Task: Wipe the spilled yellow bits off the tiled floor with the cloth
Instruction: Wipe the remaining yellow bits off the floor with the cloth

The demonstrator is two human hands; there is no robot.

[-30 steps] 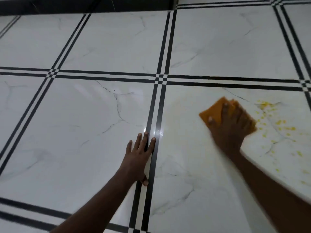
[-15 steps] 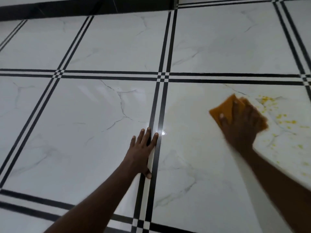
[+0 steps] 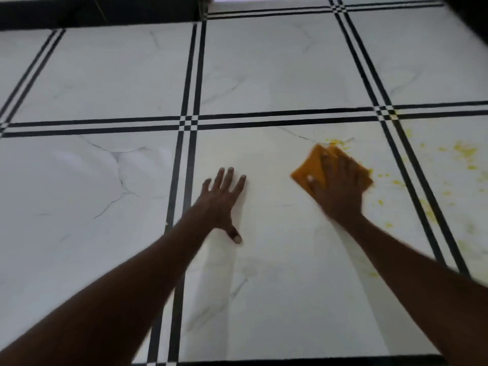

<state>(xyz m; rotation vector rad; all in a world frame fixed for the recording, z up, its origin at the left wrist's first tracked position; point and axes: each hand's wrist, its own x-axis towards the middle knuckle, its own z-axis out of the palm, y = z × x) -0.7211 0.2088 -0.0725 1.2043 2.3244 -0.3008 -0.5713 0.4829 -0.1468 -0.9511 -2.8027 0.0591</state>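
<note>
An orange cloth [image 3: 309,169] lies flat on the white marble-look tiled floor [image 3: 277,260]. My right hand [image 3: 336,186] presses down on it with fingers spread and straight. Yellow bits [image 3: 463,151] are scattered to the right of the cloth, across the black joint lines and onto the neighbouring tile, with a small patch [image 3: 335,141] just beyond the cloth's far edge. My left hand [image 3: 221,204] rests flat on the same tile, left of the cloth, fingers spread.
Double black strips [image 3: 188,75] border each white tile and cross in a grid. A dark wall base [image 3: 97,11] runs along the far left. More tiles stretch left and ahead.
The view has shifted right, showing more yellow bits on the neighbouring tile. My left hand has moved off the black strip onto the tile with the cloth. My right hand keeps pressing the cloth.
</note>
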